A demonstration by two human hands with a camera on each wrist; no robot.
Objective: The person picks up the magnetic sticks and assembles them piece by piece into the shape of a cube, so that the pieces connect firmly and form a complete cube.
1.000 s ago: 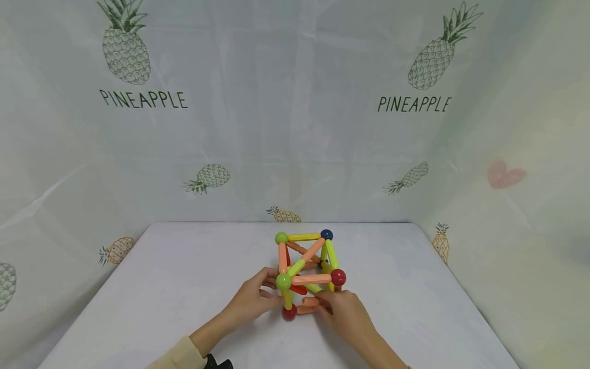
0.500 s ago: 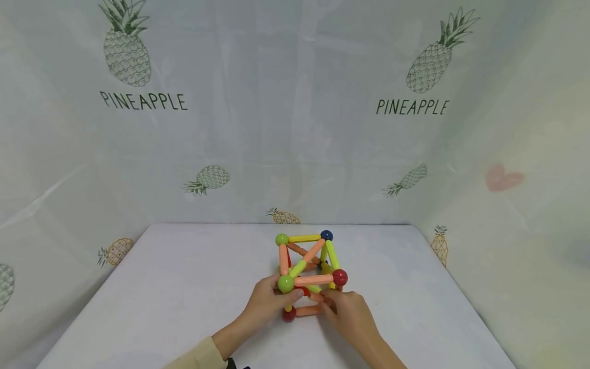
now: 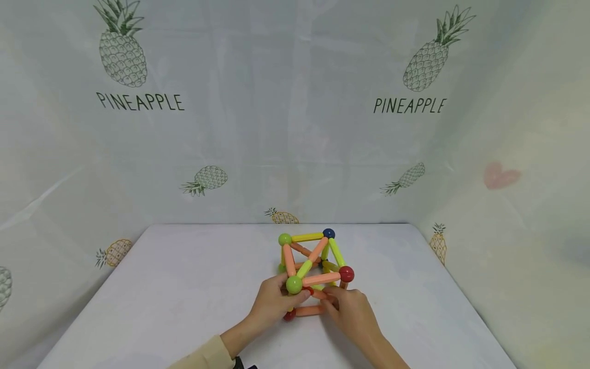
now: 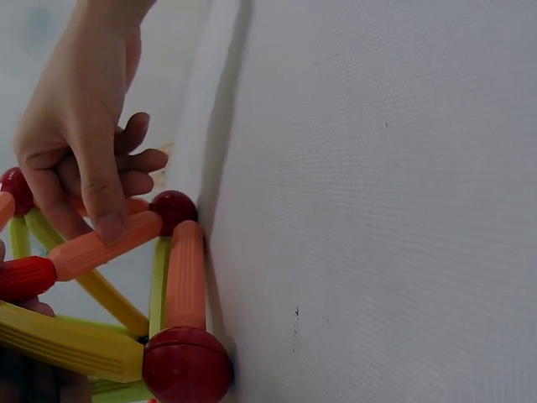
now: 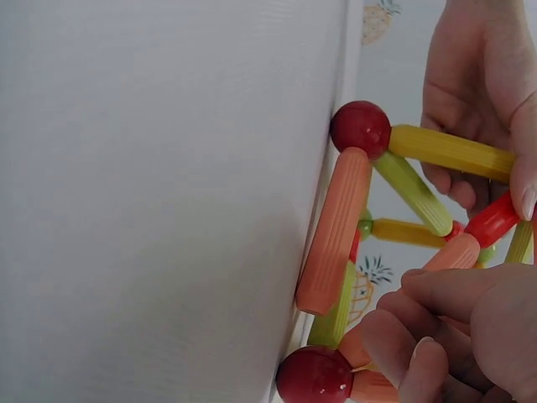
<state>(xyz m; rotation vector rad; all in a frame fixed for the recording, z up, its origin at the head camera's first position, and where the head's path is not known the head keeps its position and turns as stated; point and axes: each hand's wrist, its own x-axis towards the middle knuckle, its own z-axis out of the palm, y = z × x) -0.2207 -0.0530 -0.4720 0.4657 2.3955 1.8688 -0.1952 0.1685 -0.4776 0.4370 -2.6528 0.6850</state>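
Note:
A box-shaped frame of magnetic sticks and balls stands on the table, its upper front leaning right in the head view. Green balls (image 3: 294, 285) mark its upper left corners; a blue ball (image 3: 329, 233) and a red ball (image 3: 346, 274) mark the right ones. My left hand (image 3: 269, 302) reaches around the front left upright and pinches a red magnetic stick (image 5: 493, 220) with the thumb. Between thumb and fingers, my right hand (image 3: 355, 310) pinches an orange magnetic stick (image 4: 105, 245) whose end meets the red one. Fingers hide parts of both sticks.
Below the hands, a lower orange stick (image 3: 310, 310) joins a red ball (image 3: 289, 314) on the white table (image 3: 207, 271). A pineapple-print cloth (image 3: 295, 128) hangs behind and at the sides. A dark object (image 3: 239, 364) shows by the left sleeve.
My left hand has moved right from beside the frame and taken hold of the red stick. The orange stick has risen to meet it. The frame's upper front has shifted right.

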